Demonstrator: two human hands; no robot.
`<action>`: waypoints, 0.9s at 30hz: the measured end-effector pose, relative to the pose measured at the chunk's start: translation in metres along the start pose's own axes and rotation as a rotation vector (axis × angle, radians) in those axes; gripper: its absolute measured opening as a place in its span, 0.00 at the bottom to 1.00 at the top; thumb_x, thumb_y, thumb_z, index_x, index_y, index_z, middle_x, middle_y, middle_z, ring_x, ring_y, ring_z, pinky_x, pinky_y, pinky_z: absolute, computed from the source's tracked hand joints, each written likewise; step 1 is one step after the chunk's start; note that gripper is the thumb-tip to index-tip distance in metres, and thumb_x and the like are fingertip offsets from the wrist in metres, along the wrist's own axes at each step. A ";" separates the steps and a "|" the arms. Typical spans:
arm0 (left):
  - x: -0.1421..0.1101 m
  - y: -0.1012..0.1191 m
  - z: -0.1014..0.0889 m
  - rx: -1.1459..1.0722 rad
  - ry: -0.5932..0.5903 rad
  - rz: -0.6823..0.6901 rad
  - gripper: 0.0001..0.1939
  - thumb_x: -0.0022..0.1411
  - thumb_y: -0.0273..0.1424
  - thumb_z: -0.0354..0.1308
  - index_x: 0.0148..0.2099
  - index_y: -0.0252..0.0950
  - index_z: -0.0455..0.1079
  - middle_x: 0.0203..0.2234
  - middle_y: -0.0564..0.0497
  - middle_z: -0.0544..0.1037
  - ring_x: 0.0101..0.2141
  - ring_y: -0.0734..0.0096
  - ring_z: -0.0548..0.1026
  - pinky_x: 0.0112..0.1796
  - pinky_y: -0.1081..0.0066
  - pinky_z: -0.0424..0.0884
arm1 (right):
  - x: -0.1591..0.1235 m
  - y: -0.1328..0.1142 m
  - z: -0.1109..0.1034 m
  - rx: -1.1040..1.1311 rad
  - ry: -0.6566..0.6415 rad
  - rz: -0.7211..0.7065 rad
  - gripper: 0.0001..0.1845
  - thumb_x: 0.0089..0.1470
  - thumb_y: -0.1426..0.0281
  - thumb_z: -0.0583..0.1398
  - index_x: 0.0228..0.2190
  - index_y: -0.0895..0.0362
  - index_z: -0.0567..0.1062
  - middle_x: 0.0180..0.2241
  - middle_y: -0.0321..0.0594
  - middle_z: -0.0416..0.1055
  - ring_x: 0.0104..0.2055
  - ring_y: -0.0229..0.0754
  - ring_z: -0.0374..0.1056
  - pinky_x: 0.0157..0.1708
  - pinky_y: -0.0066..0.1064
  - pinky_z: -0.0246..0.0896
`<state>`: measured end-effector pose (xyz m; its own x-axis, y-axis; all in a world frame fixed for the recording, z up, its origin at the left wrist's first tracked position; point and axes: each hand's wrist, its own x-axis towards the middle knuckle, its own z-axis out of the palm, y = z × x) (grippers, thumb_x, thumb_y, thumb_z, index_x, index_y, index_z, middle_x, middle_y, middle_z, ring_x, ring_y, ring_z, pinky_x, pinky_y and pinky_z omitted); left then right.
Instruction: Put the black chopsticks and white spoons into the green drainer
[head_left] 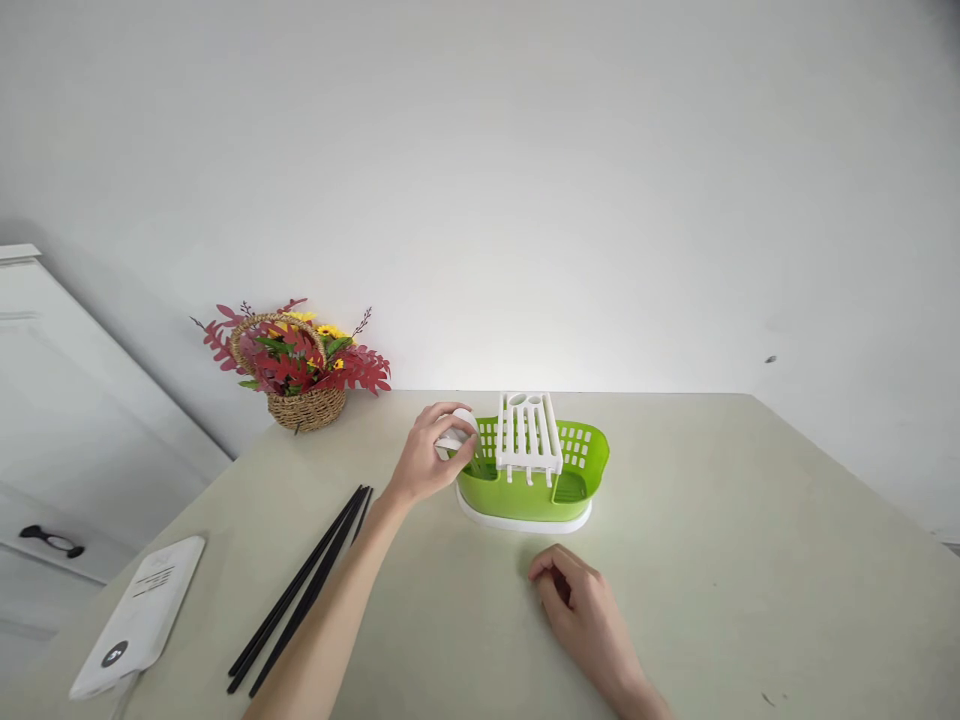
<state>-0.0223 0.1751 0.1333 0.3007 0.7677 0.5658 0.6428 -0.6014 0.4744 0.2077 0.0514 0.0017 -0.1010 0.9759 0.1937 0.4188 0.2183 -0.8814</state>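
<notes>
My left hand (435, 450) is closed around a small white rounded object (455, 432), whose kind I cannot make out. It is at the left end of a green plastic basket (517, 497) with rectangular holes in its back wall. Whether the white object touches the basket is unclear. Across the middle of the basket lies a white slotted rack (527, 455) with two oval openings and small hooks at the front. Under the basket is a white oval base tray (529, 524). Loosely curled in front of the basket, my right hand (577, 610) rests at the table with nothing visible in it.
Black chopsticks (300, 590) lie beside my left forearm. A white power bank (142, 615) with a cable is at the left table edge. Behind stands a wicker basket (307, 408) of red and yellow flowers. A white cabinet (90, 420) borders the table (720, 540); a wall closes the back.
</notes>
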 end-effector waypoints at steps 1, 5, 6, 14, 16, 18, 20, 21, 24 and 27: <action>0.002 0.001 -0.001 0.001 -0.009 0.007 0.06 0.68 0.35 0.60 0.38 0.41 0.76 0.52 0.47 0.79 0.54 0.59 0.75 0.59 0.60 0.69 | 0.000 0.000 0.000 0.000 0.000 -0.002 0.12 0.59 0.71 0.53 0.31 0.52 0.75 0.27 0.35 0.74 0.26 0.39 0.65 0.28 0.28 0.59; 0.010 0.004 -0.003 -0.017 -0.054 0.025 0.10 0.70 0.35 0.58 0.34 0.39 0.74 0.39 0.49 0.80 0.42 0.66 0.79 0.47 0.68 0.74 | 0.001 0.000 -0.001 -0.008 -0.004 -0.007 0.12 0.59 0.71 0.52 0.30 0.52 0.75 0.27 0.34 0.74 0.26 0.39 0.65 0.28 0.28 0.58; 0.012 0.005 -0.002 -0.028 -0.073 0.020 0.11 0.70 0.35 0.58 0.34 0.39 0.74 0.36 0.50 0.79 0.38 0.68 0.79 0.44 0.69 0.75 | 0.001 -0.001 -0.002 -0.009 -0.004 -0.007 0.12 0.59 0.71 0.52 0.30 0.52 0.75 0.27 0.34 0.74 0.26 0.39 0.66 0.28 0.28 0.58; 0.027 0.008 0.002 -0.072 -0.155 0.015 0.14 0.71 0.38 0.57 0.35 0.37 0.74 0.35 0.49 0.78 0.33 0.72 0.79 0.36 0.74 0.74 | 0.000 0.000 -0.001 0.002 0.005 -0.006 0.12 0.59 0.71 0.53 0.31 0.51 0.76 0.28 0.33 0.75 0.27 0.39 0.66 0.29 0.27 0.59; 0.029 0.008 0.004 -0.055 -0.159 0.018 0.14 0.71 0.38 0.57 0.34 0.37 0.74 0.35 0.49 0.78 0.33 0.71 0.79 0.36 0.73 0.74 | 0.000 0.001 0.000 0.007 0.002 -0.008 0.12 0.59 0.71 0.53 0.31 0.52 0.76 0.28 0.33 0.75 0.27 0.39 0.66 0.29 0.27 0.59; 0.030 0.007 0.006 -0.026 -0.145 0.022 0.14 0.71 0.38 0.56 0.34 0.37 0.74 0.34 0.50 0.78 0.33 0.71 0.78 0.36 0.73 0.73 | 0.000 0.001 0.000 0.007 0.000 -0.010 0.12 0.59 0.71 0.53 0.31 0.52 0.76 0.28 0.33 0.75 0.27 0.39 0.66 0.29 0.27 0.59; 0.029 0.008 0.009 0.017 -0.108 0.022 0.14 0.71 0.37 0.57 0.32 0.38 0.73 0.33 0.50 0.78 0.32 0.71 0.78 0.36 0.72 0.71 | 0.000 0.001 0.000 0.004 0.001 -0.014 0.12 0.59 0.71 0.52 0.31 0.52 0.76 0.28 0.33 0.75 0.27 0.39 0.66 0.29 0.27 0.59; 0.028 0.009 0.011 0.042 -0.084 0.022 0.14 0.71 0.37 0.56 0.31 0.38 0.72 0.32 0.51 0.78 0.32 0.71 0.77 0.35 0.72 0.70 | 0.000 0.001 0.000 0.004 0.003 -0.017 0.12 0.59 0.71 0.52 0.31 0.52 0.76 0.29 0.34 0.75 0.27 0.39 0.66 0.30 0.27 0.59; 0.026 0.011 0.015 0.116 -0.018 0.028 0.15 0.71 0.35 0.56 0.29 0.38 0.70 0.30 0.52 0.78 0.31 0.72 0.76 0.34 0.72 0.67 | 0.000 0.001 0.000 0.006 0.008 -0.023 0.12 0.59 0.71 0.52 0.31 0.52 0.76 0.29 0.34 0.75 0.28 0.39 0.67 0.30 0.28 0.59; 0.024 0.013 0.017 0.179 0.016 0.034 0.15 0.70 0.34 0.56 0.28 0.38 0.68 0.29 0.53 0.77 0.29 0.73 0.74 0.33 0.72 0.64 | 0.000 0.001 0.000 0.006 0.009 -0.019 0.12 0.59 0.71 0.52 0.31 0.51 0.76 0.29 0.34 0.75 0.28 0.39 0.67 0.30 0.28 0.59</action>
<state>0.0047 0.1898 0.1418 0.3137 0.7431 0.5912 0.7482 -0.5768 0.3280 0.2076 0.0512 0.0009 -0.1009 0.9716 0.2142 0.4117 0.2368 -0.8800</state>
